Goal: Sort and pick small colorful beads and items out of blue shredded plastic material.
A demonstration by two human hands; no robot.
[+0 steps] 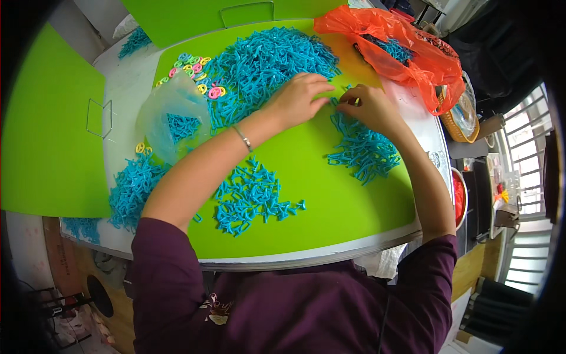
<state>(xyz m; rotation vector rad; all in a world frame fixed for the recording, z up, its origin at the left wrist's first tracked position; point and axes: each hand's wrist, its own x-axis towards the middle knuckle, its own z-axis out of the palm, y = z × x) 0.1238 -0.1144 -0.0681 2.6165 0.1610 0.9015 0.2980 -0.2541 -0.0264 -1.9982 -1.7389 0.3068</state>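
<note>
Our left hand (299, 99) is at the lower-right edge of the big blue-piece heap (274, 59), thumb and fingers apart. Just right of it, our right hand (367, 105) has fingers curled; can't tell if they pinch anything. Smaller blue heap (367, 150) lies just below on the green tabletop (336, 215); orange-red bag (436, 65) far right.

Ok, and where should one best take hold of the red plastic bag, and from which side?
Probably the red plastic bag is best gripped by its loose near edge, the right hand coming from the near side: that plastic is slack and bunched, while the blue pieces inside lie in its open middle.
</note>
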